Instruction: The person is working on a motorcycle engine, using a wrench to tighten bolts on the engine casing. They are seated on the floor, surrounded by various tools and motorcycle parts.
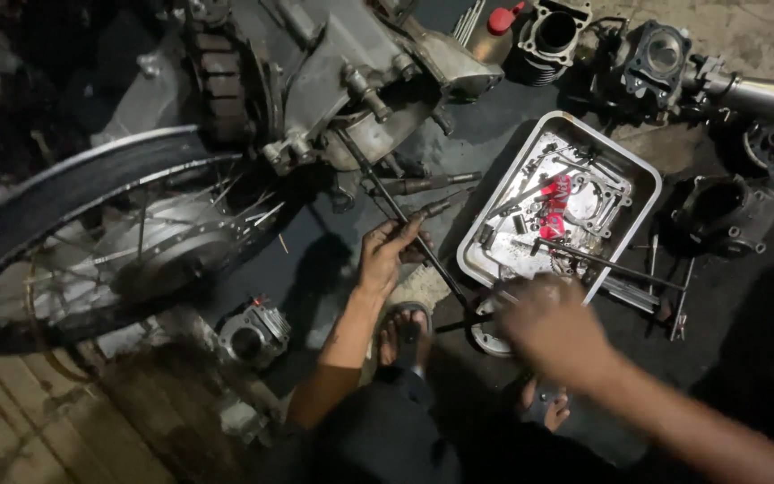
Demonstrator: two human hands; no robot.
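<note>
Right hand (553, 330), blurred, hovers by the metal tray (640, 170); its grip cannot be told.
Left hand (390, 253) is clamped on a long black rod (402, 218) above the dark, oily floor (485, 134), spoked wheel (91, 235) beside it.

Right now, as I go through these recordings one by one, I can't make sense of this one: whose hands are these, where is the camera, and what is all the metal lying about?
The single picture comes from a camera worn on the person's head, looking down at their own arms and sandalled feet. The left hand grips a long dark rod that runs up toward a motorcycle engine lying on the dark floor. The right hand is blurred, beside the near edge of a metal tray; whether it holds anything cannot be told. The tray holds gaskets, bolts and small parts. A spoked wheel lies at left. Loose cylinders and other engine pieces sit along the top and right.
</note>
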